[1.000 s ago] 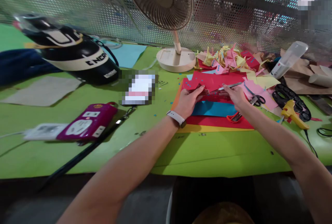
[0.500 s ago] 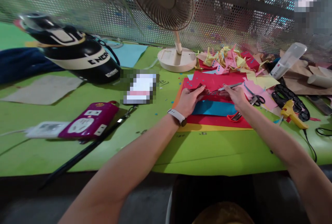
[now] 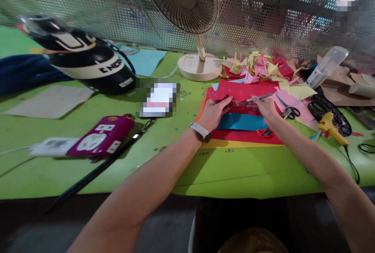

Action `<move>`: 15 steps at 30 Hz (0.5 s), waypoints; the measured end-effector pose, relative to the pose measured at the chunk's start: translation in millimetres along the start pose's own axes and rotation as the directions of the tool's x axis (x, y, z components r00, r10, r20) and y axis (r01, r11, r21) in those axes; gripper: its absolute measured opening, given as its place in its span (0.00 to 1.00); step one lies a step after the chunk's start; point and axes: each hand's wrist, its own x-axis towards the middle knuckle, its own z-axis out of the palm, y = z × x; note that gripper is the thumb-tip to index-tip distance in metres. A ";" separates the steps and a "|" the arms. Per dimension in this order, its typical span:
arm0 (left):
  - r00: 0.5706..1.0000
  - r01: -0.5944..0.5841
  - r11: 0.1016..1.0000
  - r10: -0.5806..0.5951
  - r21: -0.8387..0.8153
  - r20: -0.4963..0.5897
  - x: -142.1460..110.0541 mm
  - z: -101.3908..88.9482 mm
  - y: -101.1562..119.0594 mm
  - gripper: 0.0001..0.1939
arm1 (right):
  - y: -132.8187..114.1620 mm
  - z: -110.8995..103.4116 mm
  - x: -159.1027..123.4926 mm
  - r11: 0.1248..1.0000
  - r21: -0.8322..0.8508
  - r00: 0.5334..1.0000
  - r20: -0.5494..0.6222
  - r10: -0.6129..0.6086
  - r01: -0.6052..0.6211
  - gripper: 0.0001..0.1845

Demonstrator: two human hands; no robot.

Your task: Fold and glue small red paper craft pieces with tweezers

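Note:
My left hand [image 3: 213,113], with a watch on its wrist, pinches a small piece of red paper [image 3: 218,96] between thumb and fingers. Facing it, my right hand [image 3: 265,109] is closed on slim silvery tweezers [image 3: 265,96], whose tip points toward the left hand. Whether the tip touches the paper is too small to tell. Under both hands lie red sheets [image 3: 249,89] and a blue paper strip [image 3: 241,122]. An orange-handled tool [image 3: 264,132] rests by my right wrist, partly hidden by it.
Folded paper scraps [image 3: 258,67] heap behind the sheets, beside a fan [image 3: 200,67]. To the right are black scissors [image 3: 293,112], a yellow glue gun [image 3: 332,128] and a clear bottle [image 3: 328,65]. Leftward sit a phone [image 3: 159,100], a purple power strip [image 3: 101,136] and a black flask [image 3: 90,63].
My right hand has shifted very slightly left with the tweezers. The left hand stays nearly still, keeping its pinch on the red paper.

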 end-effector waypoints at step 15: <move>0.998 0.047 0.998 -0.048 -0.030 -0.029 5.3 -2.4 1.0 0.11 | -0.3 -3.4 2.4 0.999 -0.042 0.999 0.000 0.033 -0.033 0.13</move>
